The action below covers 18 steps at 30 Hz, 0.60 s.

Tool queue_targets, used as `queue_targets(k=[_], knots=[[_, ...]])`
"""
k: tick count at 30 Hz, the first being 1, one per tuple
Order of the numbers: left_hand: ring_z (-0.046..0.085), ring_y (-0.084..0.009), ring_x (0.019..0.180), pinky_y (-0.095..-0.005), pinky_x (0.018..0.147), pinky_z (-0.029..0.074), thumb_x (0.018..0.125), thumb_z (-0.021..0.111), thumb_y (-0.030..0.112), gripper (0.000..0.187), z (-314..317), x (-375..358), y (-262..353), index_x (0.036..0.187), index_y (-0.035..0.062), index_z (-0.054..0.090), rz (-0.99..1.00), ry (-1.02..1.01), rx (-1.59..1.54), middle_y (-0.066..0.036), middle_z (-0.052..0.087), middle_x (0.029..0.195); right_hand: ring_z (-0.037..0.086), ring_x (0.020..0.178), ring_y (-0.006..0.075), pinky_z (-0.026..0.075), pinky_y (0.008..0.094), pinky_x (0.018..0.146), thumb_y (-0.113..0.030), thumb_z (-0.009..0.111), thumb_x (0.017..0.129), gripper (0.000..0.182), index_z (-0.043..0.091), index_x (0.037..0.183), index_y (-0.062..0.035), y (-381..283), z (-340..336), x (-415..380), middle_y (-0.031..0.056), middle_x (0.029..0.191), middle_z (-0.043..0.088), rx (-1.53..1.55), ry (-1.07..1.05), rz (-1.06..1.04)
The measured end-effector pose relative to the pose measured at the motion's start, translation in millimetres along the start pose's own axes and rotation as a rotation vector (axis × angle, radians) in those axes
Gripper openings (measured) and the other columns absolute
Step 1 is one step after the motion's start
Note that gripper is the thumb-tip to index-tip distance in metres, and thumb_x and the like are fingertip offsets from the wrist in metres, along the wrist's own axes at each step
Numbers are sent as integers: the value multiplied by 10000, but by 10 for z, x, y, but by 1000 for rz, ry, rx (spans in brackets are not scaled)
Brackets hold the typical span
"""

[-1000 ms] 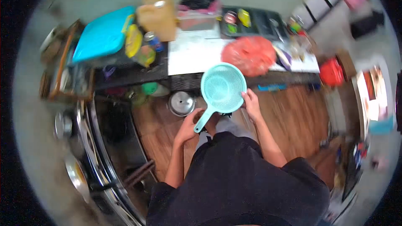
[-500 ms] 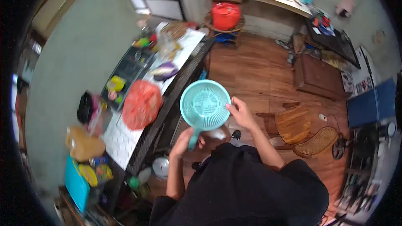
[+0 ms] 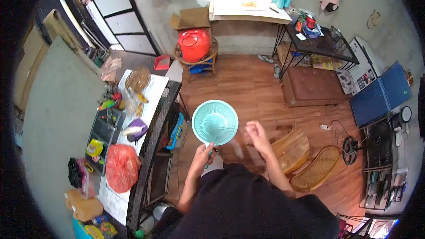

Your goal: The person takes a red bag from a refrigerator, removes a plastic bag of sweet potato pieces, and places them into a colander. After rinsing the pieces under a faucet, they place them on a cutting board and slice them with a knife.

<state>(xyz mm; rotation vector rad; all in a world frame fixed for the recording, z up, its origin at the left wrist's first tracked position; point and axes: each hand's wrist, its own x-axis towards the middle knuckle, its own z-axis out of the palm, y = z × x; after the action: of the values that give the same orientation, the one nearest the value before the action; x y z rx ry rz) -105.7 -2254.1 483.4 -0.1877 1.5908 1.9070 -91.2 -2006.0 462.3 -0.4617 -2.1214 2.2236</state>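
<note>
A light turquoise plastic strainer [image 3: 215,123] with a handle is in front of my body, its round bowl facing up and looking bare inside. My left hand [image 3: 203,158] is wrapped round its handle, thumb on top near the rim. Apart from the strainer, to the right of its rim, my right hand [image 3: 257,135] hangs in the air with loosely bent fingers and nothing visible in them.
On the left, a long table [image 3: 113,203] carries a red plastic bag [image 3: 122,168], a dark tray [image 3: 105,126] and a woven basket [image 3: 138,79]. A wooden chair [image 3: 290,151] stands to the right. Farther off are a red container [image 3: 194,45] and a brown bench [image 3: 313,82].
My right hand has let go of the strainer's rim and moved away to the right. The left hand still grips the handle. The view has shifted, showing more of the room's far side.
</note>
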Motion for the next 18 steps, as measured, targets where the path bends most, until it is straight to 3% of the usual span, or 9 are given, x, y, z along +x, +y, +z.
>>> queue_targets(k=[4,8,12,17,18], knots=[[388,-65,464,-230,427,303,981,504,309,312,78,627,305,956,6,576,-47,22,42,24,461,617,561,815,103,471,252,699,-130,555,936,274,502,1191,-45,197,-147,227,30,978,577,33,-103,134],[401,-65,464,-226,428,311,979,511,310,309,176,1399,608,944,10,574,-29,10,48,17,471,614,593,900,115,475,264,777,-167,547,950,281,523,1213,-71,245,-375,829,20,1031,586,-74,-220,193],[395,-66,444,-229,406,301,978,516,288,280,218,2273,937,907,23,568,-20,-46,-9,14,478,615,592,923,112,473,263,790,-207,541,966,286,532,1219,-75,118,-517,1707,30,1058,621,-129,-137,299],[411,-65,443,-236,398,313,963,546,299,274,253,3203,1726,920,28,547,0,-37,85,11,482,603,603,896,109,484,249,763,-211,530,973,284,533,1218,-67,-236,-758,2847,42,1052,640,-116,-128,200],[411,-65,443,-236,398,313,963,546,299,274,258,3347,1891,920,28,547,-7,-33,94,11,482,603,606,876,106,488,244,756,-210,534,971,281,540,1209,-60,-302,-831,3040,44,1032,648,-131,-127,99]])
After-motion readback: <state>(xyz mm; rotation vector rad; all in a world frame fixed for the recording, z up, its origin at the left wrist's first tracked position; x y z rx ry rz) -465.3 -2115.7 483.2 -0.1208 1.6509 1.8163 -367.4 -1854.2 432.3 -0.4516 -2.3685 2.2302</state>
